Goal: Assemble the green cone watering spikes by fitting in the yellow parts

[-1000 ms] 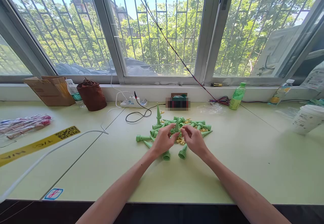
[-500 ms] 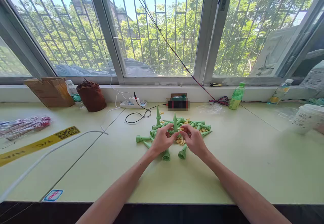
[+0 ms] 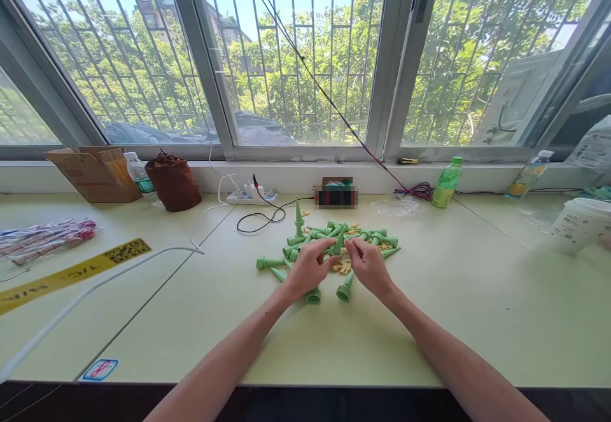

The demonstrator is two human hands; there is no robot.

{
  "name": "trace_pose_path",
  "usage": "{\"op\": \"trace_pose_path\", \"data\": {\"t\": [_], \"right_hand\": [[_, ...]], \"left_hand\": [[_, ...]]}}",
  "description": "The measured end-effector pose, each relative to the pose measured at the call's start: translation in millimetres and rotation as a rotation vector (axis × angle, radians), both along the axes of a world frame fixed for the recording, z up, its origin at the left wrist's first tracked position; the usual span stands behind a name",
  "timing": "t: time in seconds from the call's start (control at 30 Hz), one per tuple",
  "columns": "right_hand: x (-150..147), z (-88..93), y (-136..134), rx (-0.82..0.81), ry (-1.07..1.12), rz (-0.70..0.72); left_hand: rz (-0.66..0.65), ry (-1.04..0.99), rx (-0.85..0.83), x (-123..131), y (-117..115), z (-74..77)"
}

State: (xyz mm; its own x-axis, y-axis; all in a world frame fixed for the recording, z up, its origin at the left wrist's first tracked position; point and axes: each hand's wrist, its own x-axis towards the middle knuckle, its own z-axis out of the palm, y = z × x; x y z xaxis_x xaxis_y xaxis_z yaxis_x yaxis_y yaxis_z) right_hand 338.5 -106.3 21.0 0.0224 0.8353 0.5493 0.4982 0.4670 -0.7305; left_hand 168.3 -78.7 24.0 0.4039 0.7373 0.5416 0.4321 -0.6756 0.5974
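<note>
My left hand [image 3: 309, 269] is closed on a green plant watering spike [image 3: 338, 242], whose pointed tip leans up and to the right. Just right of it, my right hand [image 3: 370, 267] has its thumb and fingers pinched together; anything between them is too small or hidden to make out. Around both hands lies a pile of similar green spikes [image 3: 272, 262], partly covered by my fingers. One spike [image 3: 298, 218] stands upright behind my left hand. Small yellow pieces [image 3: 342, 268] are scattered among the spikes, between my hands.
Behind the pile are a power strip [image 3: 252, 196], a black cable [image 3: 260, 223] and a small box-shaped device [image 3: 337, 196]. A brown pouch [image 3: 172, 181] stands at left. To the right are a green bottle [image 3: 447, 183] and a white cup [image 3: 580, 225], with a person's fingers at its edge.
The spike in my left hand has gone from upright to tilted right. My right hand has drawn slightly away from it.
</note>
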Motion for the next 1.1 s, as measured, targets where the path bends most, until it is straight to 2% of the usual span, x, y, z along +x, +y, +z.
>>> {"op": "trace_pose_path", "data": {"t": [0.17,0.3,0.43,0.67,0.83,1.1], "right_hand": [[-1.6,1.8,-0.2,0.016,-0.023,-0.036],[-1.7,2.5,-1.5,-0.013,0.014,-0.013],[0.2,2.2,-1.5,-0.062,0.080,0.049],[2.0,-1.7,2.1,-0.039,0.075,0.080],[3.4,-2.9,3.3,-0.054,0.092,0.087],[3.5,3.0,-0.9,-0.041,-0.009,0.091]], "left_hand": [[-0.030,0.033,0.024,0.0,-1.6,-1.5],[0.008,0.037,-0.001,1.3,-2.8,1.3],[0.048,-0.023,-0.092,2.7,-3.5,6.7],[0.052,-0.098,-0.221,2.5,-5.1,12.6],[0.007,-0.079,-0.212,2.3,-6.5,12.8],[-0.014,-0.072,-0.199,1.2,-3.2,7.9]]}}
